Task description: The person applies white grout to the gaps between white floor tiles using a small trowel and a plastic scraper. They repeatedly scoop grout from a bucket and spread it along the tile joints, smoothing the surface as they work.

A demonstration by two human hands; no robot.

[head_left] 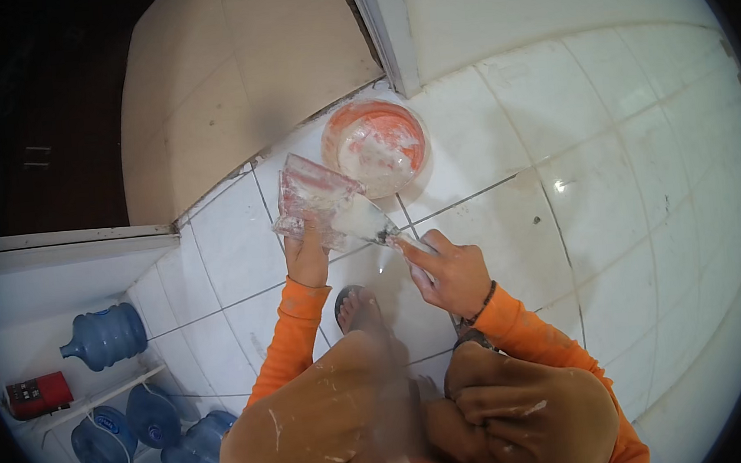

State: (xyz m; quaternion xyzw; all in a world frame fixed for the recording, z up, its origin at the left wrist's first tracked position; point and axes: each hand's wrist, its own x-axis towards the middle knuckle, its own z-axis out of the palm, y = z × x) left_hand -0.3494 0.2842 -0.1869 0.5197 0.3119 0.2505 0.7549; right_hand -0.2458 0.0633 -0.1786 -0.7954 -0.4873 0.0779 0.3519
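Observation:
My left hand (pixel 306 258) is wrapped round the lower side of a reddish, box-like plastic piece (pixel 308 191) smeared with white paste; its exact kind I cannot make out. In my right hand (pixel 452 273) is a putty knife (pixel 362 217), gripped by its handle, its whitened blade lying against the plastic piece. Just beyond both hands a round orange bowl (pixel 415 136) stands on the floor, its inside coated with white paste.
White tiles (pixel 511 246) cover the floor around my feet. A doorway with a white frame (pixel 385 30) lies behind the bowl, by a beige floor area (pixel 203 97). Blue water jugs (pixel 105 338) fill a white rack (pixel 97 401) at the lower left, near a red box (pixel 40 395).

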